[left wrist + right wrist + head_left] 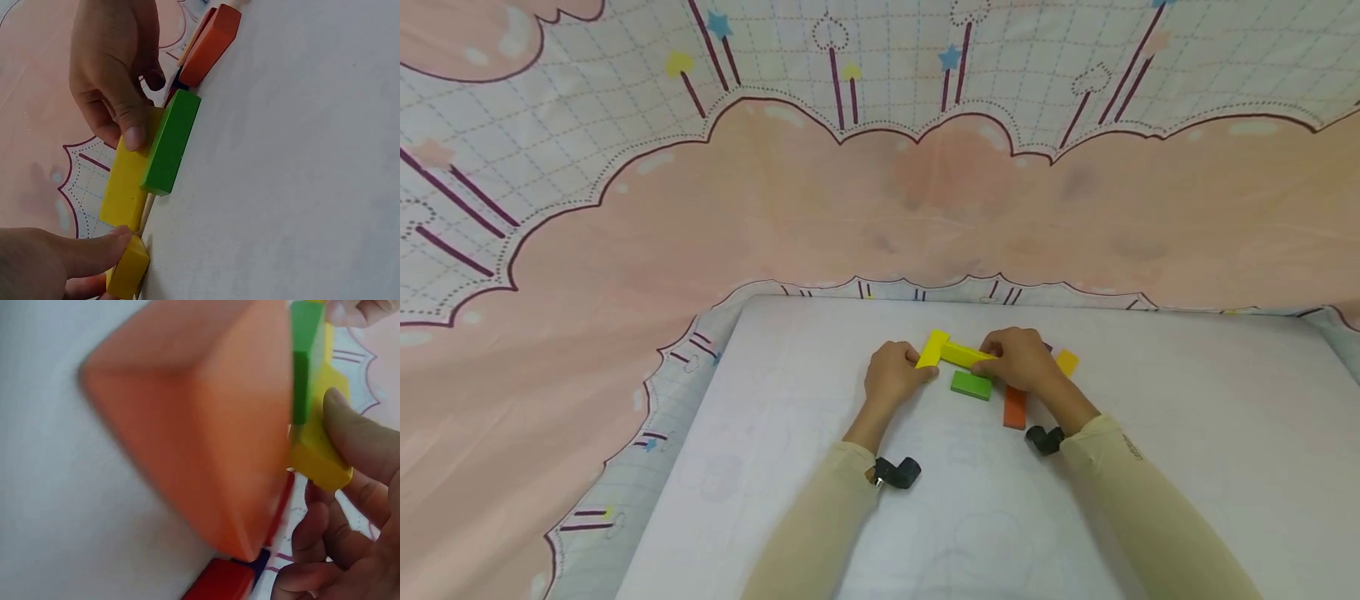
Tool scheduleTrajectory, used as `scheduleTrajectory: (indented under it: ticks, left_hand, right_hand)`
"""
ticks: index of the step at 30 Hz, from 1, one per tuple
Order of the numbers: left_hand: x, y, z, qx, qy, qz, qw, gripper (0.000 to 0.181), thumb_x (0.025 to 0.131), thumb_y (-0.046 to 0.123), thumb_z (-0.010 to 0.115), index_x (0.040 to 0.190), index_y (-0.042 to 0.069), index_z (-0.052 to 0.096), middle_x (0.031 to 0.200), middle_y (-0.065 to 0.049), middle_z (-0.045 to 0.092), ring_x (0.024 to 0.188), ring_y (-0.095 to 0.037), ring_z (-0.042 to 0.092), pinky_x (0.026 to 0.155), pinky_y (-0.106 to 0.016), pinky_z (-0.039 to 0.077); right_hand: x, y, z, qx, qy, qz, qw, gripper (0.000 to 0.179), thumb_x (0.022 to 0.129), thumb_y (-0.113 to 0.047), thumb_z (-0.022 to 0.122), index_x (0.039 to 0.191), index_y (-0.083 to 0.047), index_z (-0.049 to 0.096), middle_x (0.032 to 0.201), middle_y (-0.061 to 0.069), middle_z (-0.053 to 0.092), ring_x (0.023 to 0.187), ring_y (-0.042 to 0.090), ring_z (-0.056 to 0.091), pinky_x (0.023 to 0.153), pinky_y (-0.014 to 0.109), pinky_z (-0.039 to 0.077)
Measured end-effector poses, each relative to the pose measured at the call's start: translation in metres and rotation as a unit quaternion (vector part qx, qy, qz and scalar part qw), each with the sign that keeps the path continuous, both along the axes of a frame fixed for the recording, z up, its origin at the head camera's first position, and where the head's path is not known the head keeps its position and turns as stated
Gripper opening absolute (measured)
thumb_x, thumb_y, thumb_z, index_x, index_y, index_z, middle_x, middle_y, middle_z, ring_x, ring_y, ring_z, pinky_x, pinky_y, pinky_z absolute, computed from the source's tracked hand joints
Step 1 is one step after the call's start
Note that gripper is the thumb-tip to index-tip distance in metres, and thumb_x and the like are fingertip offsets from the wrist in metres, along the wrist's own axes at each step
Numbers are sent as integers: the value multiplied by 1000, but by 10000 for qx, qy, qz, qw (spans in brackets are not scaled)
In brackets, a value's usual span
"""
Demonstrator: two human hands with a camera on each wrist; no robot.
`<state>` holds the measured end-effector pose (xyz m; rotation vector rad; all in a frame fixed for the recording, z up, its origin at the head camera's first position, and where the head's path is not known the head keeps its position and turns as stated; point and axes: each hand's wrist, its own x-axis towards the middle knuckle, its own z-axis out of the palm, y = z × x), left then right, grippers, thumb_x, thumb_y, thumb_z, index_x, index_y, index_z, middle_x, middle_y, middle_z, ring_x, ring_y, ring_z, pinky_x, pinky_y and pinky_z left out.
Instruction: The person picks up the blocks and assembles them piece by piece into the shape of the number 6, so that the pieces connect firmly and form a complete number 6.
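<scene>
My left hand (pixel 892 371) pinches one yellow block (pixel 932 348) between thumb and fingers. A second yellow block (pixel 964 355) lies with its left end against or very near the first, roughly crosswise to it. Its right end is pinched by my right hand (pixel 1021 357), with the thumb (pixel 356 434) on the near face in the right wrist view. Just in front of this second block sits a green block (pixel 972 385). An orange block (pixel 1015 407) lies close below my right hand and looms large in the right wrist view.
Beyond the right hand lies a yellow-orange block (pixel 1066 362), beside a mostly hidden dark purple piece (pixel 1047 347). A red block (pixel 222 581) shows in the right wrist view. The white tabletop (pixel 775 433) meets a patterned pink cloth (pixel 865 217) at its back and left edges.
</scene>
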<state>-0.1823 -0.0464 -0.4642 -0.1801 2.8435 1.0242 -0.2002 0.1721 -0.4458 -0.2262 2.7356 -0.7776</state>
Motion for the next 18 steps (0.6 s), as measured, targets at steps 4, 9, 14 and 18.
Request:
scheduleTrajectory:
  ticks: [4,9,14,18]
  left_hand:
    - [1,1,-4,78,314,-32,9995,29,82,27,87,83,9,65,79,-5,58,75,-20,53,63,-28,40]
    - [2,1,-5,330,469,45,9983,32,81,21,87,97,7,63,91,-9,73,87,-26,64,77,-36,54]
    - [4,0,-4,482,339,128,9982,37,80,16,86,112,7,68,105,-13,78,103,-31,68,94,-47,53]
    - [6,-4,-3,575,303,127,9978,39,80,14,85,116,7,72,106,-12,77,101,-30,68,95,-46,53]
  right_hand:
    - [4,-2,3,-231,35,-298,9993,36,89,-38,79,111,-10,75,99,8,69,93,26,56,77,34,48]
    - [9,-9,6,-907,-479,-915,9905,40,90,-39,77,114,-8,72,97,10,66,88,25,56,69,29,46]
    - [12,-18,3,-1822,-1351,-1762,9579,43,90,-39,77,118,-9,66,99,10,62,86,23,60,71,24,51]
    - [16,-26,0,-2493,-1698,-2191,9279,43,91,-35,78,121,-10,62,105,10,65,87,21,67,79,22,58]
